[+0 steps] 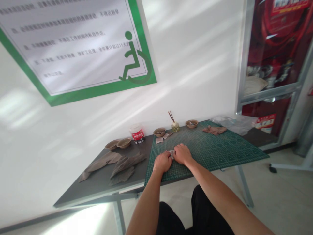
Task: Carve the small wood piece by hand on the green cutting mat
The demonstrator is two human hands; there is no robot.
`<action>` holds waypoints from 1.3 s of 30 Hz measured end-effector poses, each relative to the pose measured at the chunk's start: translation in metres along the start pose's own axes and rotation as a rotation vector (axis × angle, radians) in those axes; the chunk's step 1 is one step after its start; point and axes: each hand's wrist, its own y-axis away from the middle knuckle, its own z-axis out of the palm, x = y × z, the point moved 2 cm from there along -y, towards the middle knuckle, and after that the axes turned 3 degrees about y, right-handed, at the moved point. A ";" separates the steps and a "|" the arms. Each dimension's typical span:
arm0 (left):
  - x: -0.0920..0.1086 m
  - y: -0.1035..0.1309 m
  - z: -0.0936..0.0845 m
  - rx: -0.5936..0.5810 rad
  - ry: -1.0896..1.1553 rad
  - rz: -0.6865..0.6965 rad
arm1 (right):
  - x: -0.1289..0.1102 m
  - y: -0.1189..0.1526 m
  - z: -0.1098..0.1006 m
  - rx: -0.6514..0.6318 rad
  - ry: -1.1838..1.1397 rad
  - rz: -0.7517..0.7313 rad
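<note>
Side by side over the green cutting mat (220,148), my left hand (163,162) and my right hand (182,154) have their fingers curled on a small whitish piece (172,154). Only a narrow strip of that piece shows between the hands, so its kind is unclear. Just beyond them lie pale flat squares (159,140) beside a shallow brown bowl (159,132) with small dark things in it.
Along the wall stand a red-labelled jar (137,133), a reed diffuser (175,126), another bowl (192,123) and two bowls (124,142) at left. Grey-brown cloths (127,165) lie left on the grey table (88,192); a brownish cloth (214,130) and clear plastic (234,123) lie right.
</note>
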 end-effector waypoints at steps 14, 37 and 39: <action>-0.002 -0.001 0.001 0.003 -0.009 0.013 | 0.002 -0.008 0.004 -0.031 -0.003 -0.054; -0.002 -0.002 0.002 0.010 0.004 0.018 | 0.002 -0.004 0.004 0.032 0.047 0.012; -0.001 -0.001 0.001 0.002 0.004 0.006 | 0.003 -0.005 0.005 0.025 0.048 0.006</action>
